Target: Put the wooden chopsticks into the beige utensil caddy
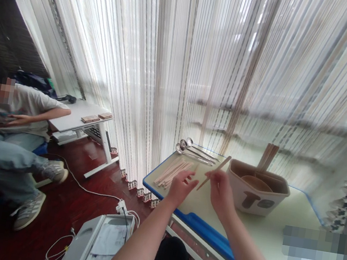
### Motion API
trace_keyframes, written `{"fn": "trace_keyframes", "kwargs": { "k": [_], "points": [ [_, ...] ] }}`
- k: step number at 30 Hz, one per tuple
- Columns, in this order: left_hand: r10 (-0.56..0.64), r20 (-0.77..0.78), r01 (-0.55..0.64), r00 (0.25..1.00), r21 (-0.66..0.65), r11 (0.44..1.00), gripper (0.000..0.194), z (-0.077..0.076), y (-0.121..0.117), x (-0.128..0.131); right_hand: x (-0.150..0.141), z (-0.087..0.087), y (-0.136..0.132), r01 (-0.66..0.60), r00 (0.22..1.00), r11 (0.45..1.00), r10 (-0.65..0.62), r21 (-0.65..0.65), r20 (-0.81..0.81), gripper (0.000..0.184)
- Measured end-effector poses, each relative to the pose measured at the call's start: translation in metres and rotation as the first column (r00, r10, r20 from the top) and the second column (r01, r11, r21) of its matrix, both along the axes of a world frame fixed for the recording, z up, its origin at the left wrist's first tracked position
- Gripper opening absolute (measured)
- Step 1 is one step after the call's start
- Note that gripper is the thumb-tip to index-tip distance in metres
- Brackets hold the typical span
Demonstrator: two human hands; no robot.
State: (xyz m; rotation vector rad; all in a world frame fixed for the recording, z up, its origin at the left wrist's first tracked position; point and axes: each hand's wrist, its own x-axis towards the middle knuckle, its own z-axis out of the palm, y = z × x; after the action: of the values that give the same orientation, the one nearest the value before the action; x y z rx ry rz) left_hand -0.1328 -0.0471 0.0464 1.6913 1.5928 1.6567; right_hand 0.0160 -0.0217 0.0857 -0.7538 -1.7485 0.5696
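Note:
My right hand (220,191) is closed on a wooden chopstick (223,163), which slants across the fingers; whether it is one stick or a pair lying together I cannot tell. Just left of it, my left hand (181,187) has its fingers apart and slightly curled, close to the chopstick's lower end. A loose bundle of pale chopsticks (168,174) lies on the table beyond the left hand. Next to my right hand stands a beige divided utensil holder (255,204), with several brown chopsticks (268,157) upright in its rear part and a brown rounded piece (254,183) in front.
Several metal ladles or slotted spoons (198,152) lie at the back of the blue-edged table (201,224), before a striped curtain (171,59). A seated person (21,114) is at left by a white desk (75,113). Cables and a grey box (86,239) are on the floor.

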Motion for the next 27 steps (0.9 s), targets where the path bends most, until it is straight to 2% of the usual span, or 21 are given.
{"fn": "trace_keyframes", "kwargs": {
  "k": [2,4,9,13,18,21,23,27],
  "points": [
    [-0.097,-0.035,0.098,0.995,0.01,0.995,0.026,0.01,-0.008,0.009,0.001,0.012,-0.004,-0.047,0.999,0.999,0.047,-0.003,-0.017,0.015],
    [-0.138,-0.05,0.139,0.989,0.017,0.99,0.022,0.018,-0.014,0.018,0.004,0.023,-0.008,-0.066,0.998,0.998,0.066,-0.01,-0.021,0.016],
    [-0.056,-0.056,0.06,0.997,0.077,0.995,0.022,0.031,-0.019,0.038,0.02,0.045,-0.019,-0.092,0.996,0.994,0.092,-0.063,0.0,0.012],
    [-0.083,-0.124,0.094,0.989,0.087,0.992,0.018,0.048,-0.017,0.061,0.039,0.062,-0.021,-0.059,0.997,0.998,0.059,-0.007,0.055,0.012],
    [-0.172,-0.232,0.176,0.957,-0.003,0.984,0.018,0.076,-0.004,0.09,0.071,0.092,-0.006,0.049,0.979,0.998,-0.055,0.036,0.198,0.014],
    [-0.214,-0.239,0.213,0.947,-0.028,0.977,0.017,0.094,0.008,0.106,0.09,0.113,0.006,0.109,0.967,0.994,-0.112,0.024,0.23,0.013],
    [-0.238,-0.225,0.242,0.945,-0.013,0.97,0.017,0.105,0.018,0.117,0.103,0.127,0.012,0.116,0.967,0.993,-0.12,0.033,0.223,0.012],
    [-0.271,-0.214,0.289,0.938,0.052,0.956,0.016,0.122,0.037,0.143,0.128,0.151,0.02,0.125,0.959,0.98,-0.16,0.156,0.232,0.008]
  ]
}}
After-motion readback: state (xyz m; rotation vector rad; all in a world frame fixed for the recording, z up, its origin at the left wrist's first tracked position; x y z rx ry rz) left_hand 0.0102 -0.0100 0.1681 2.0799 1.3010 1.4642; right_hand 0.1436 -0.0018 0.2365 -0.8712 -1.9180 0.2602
